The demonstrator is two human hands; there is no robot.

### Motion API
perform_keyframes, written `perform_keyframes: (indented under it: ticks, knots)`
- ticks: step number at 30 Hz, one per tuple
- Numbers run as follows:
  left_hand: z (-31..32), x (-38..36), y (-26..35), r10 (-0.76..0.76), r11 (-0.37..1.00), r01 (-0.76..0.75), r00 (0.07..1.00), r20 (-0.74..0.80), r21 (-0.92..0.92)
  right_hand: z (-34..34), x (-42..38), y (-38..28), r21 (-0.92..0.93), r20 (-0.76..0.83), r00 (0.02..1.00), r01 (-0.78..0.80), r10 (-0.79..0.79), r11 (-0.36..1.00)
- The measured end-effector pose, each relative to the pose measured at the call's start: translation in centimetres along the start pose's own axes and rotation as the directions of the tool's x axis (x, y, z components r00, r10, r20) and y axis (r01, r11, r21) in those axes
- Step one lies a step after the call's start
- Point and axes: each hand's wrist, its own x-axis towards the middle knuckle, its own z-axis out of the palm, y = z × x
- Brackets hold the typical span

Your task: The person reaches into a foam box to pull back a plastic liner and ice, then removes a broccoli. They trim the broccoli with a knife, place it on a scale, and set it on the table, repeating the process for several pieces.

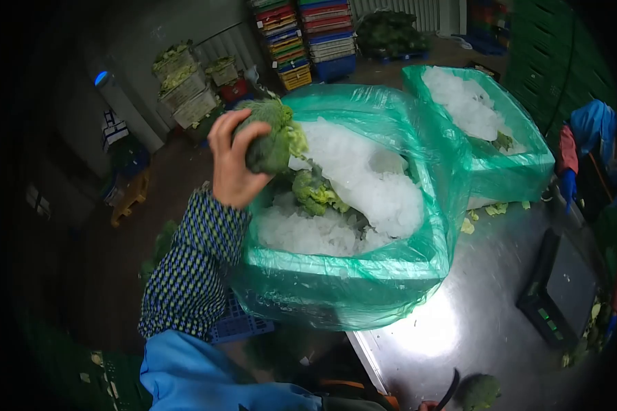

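Observation:
My left hand [234,161] is closed around a head of broccoli [271,140], held up over the near left side of a box [343,270] lined with green plastic film. White crushed ice [363,175] fills much of that box, and another broccoli head [315,192] sits in a hollow in it. At the bottom edge, only a bit of my right hand [428,405] shows, beside a dark, curved knife blade [450,389] that it seems to grip. Right of the blade lies a further broccoli head [481,392] on the metal table [418,363].
Behind on the right stands a second green-lined box [507,171] with ice. A black scale [559,291] rests on the table, with leaf scraps [497,209] around. Stacked crates [329,41] and leaf-filled bins [182,82] stand farther back. A blue-gloved person [569,185] is at right.

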Motion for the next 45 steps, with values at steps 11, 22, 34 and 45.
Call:
perform_keyframes:
  ticks: [11,22,34,45]
  knots:
    - [-4.9,2.3,1.8,-0.556,0.187,0.56,0.738,0.383,-0.808,0.1,1.4,-2.4,-0.029,0.005,0.998,-0.057,0.058,0.998]
    - [-5.5,-3.4,18.5,0.11,-0.678,0.703,0.384,0.917,-0.214,-1.2,1.5,-6.6,-0.018,0.211,0.926,0.325,-0.314,0.946]
    - [-1.2,-2.0,28.0,0.335,0.645,0.193,0.799,0.5,-0.739,-6.0,2.0,-3.2,0.063,-0.048,0.852,0.524,-0.522,0.849]
    - [20.7,7.9,57.5,0.349,0.427,0.002,0.922,0.167,-0.904,-15.7,-1.7,5.6,0.202,-0.271,0.962,0.051,0.006,0.978]
